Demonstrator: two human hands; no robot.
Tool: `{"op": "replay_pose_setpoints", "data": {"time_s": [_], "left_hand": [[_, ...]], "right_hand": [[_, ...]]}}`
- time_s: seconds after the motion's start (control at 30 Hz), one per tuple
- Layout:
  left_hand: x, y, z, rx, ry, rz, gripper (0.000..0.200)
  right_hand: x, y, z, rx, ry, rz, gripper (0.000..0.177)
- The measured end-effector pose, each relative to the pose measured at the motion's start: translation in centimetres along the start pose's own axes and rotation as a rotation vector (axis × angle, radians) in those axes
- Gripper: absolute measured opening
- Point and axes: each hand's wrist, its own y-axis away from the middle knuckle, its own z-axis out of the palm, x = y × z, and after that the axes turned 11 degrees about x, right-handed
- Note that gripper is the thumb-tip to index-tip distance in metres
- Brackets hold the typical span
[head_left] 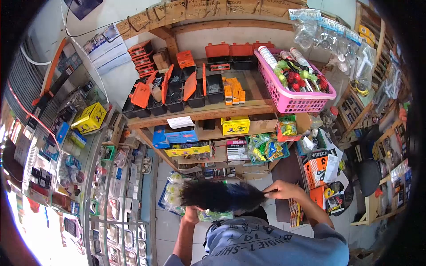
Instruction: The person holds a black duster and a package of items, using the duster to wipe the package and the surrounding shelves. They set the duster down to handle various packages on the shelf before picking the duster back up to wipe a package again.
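Note:
A black feather duster (224,196) lies sideways in the air in front of my chest, with its fluffy part spread between my two hands. My left hand (191,215) is closed at its left end, the fingers partly hidden behind the feathers. On the other side, my right hand (279,190) pinches the narrow right tip of the feathers between thumb and fingers. Under the duster's left part, packets in a blue basket (162,197) show in part.
Ahead, a wooden shelf (253,107) holds open black and orange cases (215,88) and a pink basket (301,104) of bottles. Stocked glass cabinets (100,186) stand at left. To the right are a dark bench (284,177), a black chair (368,175) and hanging packets (328,37).

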Motion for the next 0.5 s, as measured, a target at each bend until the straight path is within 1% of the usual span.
{"op": "replay_pose_setpoints", "data": {"time_s": [0.03,0.07,0.1,0.13,0.2,0.23,0.27,0.3,0.33,0.37,0.4,0.47,0.5], "left_hand": [[-1.9,-1.5,-1.5,0.125,0.070,-0.063,0.032],[-3.5,-2.1,-2.1,0.251,0.142,-0.126,0.032],[-3.8,-0.8,-0.6,0.086,-0.660,0.252,0.033],[-4.1,-1.0,0.5,0.093,-0.659,0.250,0.033],[-3.8,-2.6,2.6,0.030,-1.457,1.135,0.034],[-4.3,-3.9,1.8,-0.065,-1.218,1.301,0.035],[-4.7,-4.5,0.5,-0.065,-1.218,1.308,0.035],[-5.2,-4.5,-1.2,0.011,-0.980,0.861,0.034],[-3.5,-3.8,0.5,0.076,-0.725,0.423,0.038],[-2.0,-3.4,2.6,0.137,-0.354,0.218,0.041],[0.0,-2.4,4.4,0.132,-0.357,0.223,0.041],[2.2,-1.6,6.0,0.093,0.065,-0.042,0.044],[0.0,-2.9,3.6,0.102,-0.117,0.057,0.044]], "right_hand": [[0.0,0.0,0.0,-0.024,-0.006,0.066,0.028],[-0.2,-0.2,0.4,-0.032,-0.009,0.068,0.028],[-0.4,-0.8,1.0,-0.016,-0.022,0.030,0.029],[-0.4,-1.2,1.5,0.000,-0.037,-0.010,0.030],[-0.5,-1.4,1.6,0.005,-0.015,-0.029,0.030],[-0.8,-1.2,1.2,0.012,-0.026,-0.001,0.027],[-1.0,-0.9,0.8,0.022,-0.035,0.028,0.026],[-0.9,-0.5,0.2,0.026,-0.031,0.022,0.026],[-0.6,0.2,-0.4,0.012,-0.047,0.058,0.026],[-0.3,0.6,-0.7,-0.002,-0.064,0.093,0.026],[0.1,0.8,-0.5,0.004,-0.061,0.089,0.026],[1.0,1.2,-0.3,0.036,-0.090,0.046,0.024],[-0.4,0.6,0.4,0.024,-0.159,0.127,0.027]]}}
